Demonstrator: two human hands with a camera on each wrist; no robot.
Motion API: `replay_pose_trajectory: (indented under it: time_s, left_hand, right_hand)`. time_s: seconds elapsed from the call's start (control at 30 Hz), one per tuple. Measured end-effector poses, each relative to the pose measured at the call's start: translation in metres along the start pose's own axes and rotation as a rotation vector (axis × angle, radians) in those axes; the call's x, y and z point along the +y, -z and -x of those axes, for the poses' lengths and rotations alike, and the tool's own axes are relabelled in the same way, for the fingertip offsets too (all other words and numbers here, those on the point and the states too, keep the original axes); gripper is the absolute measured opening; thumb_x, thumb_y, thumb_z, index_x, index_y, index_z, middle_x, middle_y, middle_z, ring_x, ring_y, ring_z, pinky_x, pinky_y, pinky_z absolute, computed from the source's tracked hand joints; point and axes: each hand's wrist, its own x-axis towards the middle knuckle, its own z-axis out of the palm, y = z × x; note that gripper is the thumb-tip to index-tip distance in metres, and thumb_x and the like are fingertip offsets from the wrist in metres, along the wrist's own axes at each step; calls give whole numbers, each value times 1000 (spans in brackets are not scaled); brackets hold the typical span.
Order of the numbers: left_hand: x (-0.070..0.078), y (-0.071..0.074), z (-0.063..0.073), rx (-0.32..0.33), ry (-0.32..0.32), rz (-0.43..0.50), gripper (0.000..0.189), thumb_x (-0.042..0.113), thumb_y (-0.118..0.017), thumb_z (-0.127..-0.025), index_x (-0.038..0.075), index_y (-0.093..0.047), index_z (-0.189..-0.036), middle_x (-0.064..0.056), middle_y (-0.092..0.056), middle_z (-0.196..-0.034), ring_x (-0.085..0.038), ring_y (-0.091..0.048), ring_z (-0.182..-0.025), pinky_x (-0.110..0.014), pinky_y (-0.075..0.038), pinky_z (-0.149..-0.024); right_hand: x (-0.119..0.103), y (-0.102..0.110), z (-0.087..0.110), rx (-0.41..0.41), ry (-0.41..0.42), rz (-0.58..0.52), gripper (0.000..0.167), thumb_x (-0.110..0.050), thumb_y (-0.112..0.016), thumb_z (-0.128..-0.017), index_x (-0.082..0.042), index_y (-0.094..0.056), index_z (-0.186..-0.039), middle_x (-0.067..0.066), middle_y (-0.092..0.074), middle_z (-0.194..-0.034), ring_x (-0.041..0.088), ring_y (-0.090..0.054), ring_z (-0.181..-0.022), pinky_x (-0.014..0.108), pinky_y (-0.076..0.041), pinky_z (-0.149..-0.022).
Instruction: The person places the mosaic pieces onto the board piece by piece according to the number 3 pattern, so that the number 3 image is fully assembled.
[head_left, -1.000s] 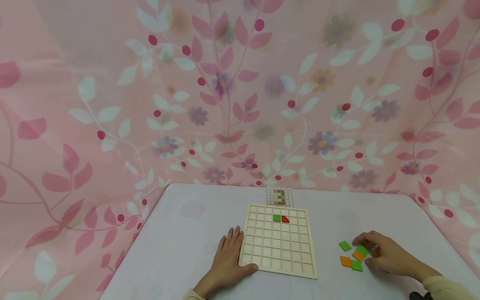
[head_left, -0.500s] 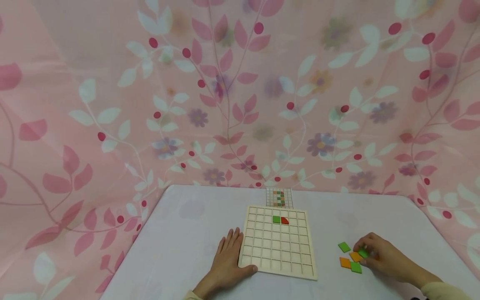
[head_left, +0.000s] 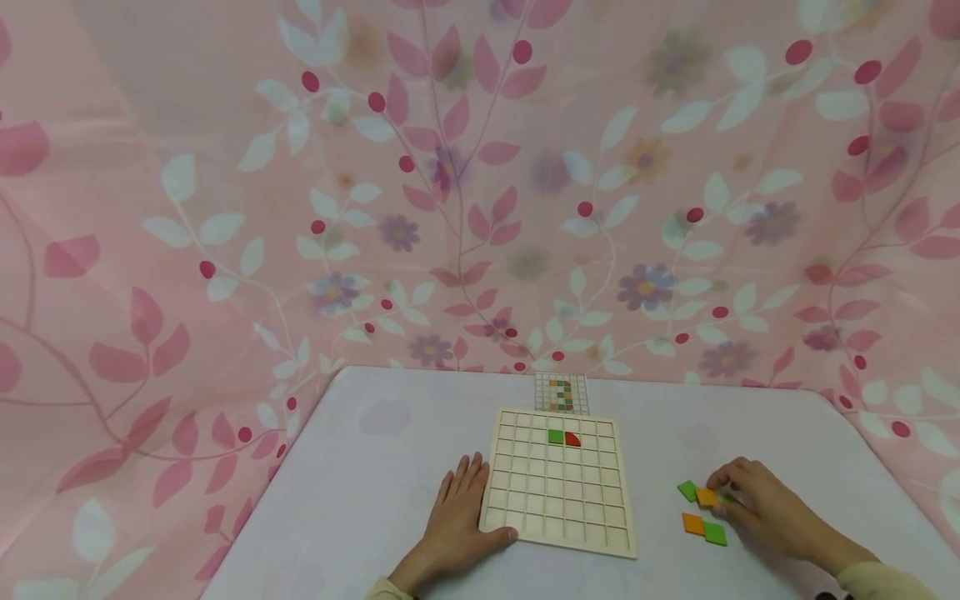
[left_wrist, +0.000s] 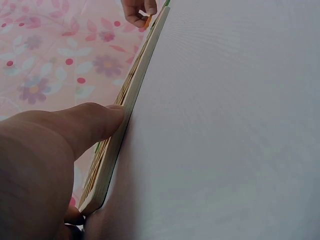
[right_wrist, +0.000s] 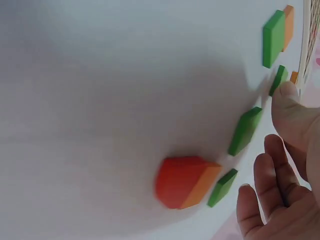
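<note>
My left hand (head_left: 457, 525) lies with straight fingers along the left side of a pale wooden grid board (head_left: 553, 502); in the left wrist view its thumb (left_wrist: 102, 120) rests on the board's near edge. A green square tile (head_left: 556, 436) and a red quarter-round tile (head_left: 573, 439) sit side by side in cells near the far end. To the right of the board, my right hand (head_left: 768, 512) pinches an orange square tile (head_left: 707, 498) between thumb and fingers. That tile also shows in the left wrist view, at the fingertips. Green tiles (right_wrist: 245, 131) lie beneath this hand.
A green tile (head_left: 688, 491) lies just left of the pinched one; an orange tile (head_left: 693, 524) and another green tile (head_left: 716, 534) touch nearer me. A red piece (right_wrist: 177, 182) with an orange one (right_wrist: 201, 186) shows under the right wrist. A printed grid card (head_left: 581, 402) lies behind the board.
The right hand has separated the orange tile from the green one beside it and shifted it slightly left, now between its fingertips. The left hand and board keep their place.
</note>
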Motion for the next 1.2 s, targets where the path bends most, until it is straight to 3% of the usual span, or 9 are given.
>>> replay_pose_trajectory:
  time_s: [0.23,0.6,0.97,1.2]
  left_hand:
    - [1,0,0,3,-6,-2,112,65,-74,-85,-4,-31,-164,-23,-23,-175,-43,-14,-165,-69,-11,-129]
    - [1,0,1,-1,1,-2,113,65,-74,-85,-3,-31,-164,-22,-22,-175,-42,-14,-165,-68,-10,-129]
    - [-5,-4,1,37,-39,27,114,71,-71,-86,-3,-31,-164,-22,-23,-175,-44,-14,-164,-69,-10,-127]
    - [-4,-4,1,40,-42,23,114,71,-70,-86,-2,-31,-164,-21,-23,-175,-43,-14,-164,-68,-9,-128]
  right_hand:
    - [-8,2,-20,-50,-69,-12,20,-21,-82,-91,-19,-71,-108,-12,-64,-102,1,-54,-92,24,-56,-80]
    - [-24,-14,-45,-8,-96,-11,17,-19,-82,-93,-15,-73,-107,-8,-65,-99,11,-56,-92,27,-55,-76]
    - [-45,-26,-74,70,-13,-6,19,-13,-81,-93,-11,-73,-109,-5,-67,-101,15,-60,-95,34,-57,-80]
    - [-59,-28,-93,53,-40,-40,22,-19,-81,-94,-11,-72,-112,-2,-68,-105,19,-61,-100,40,-56,-84]
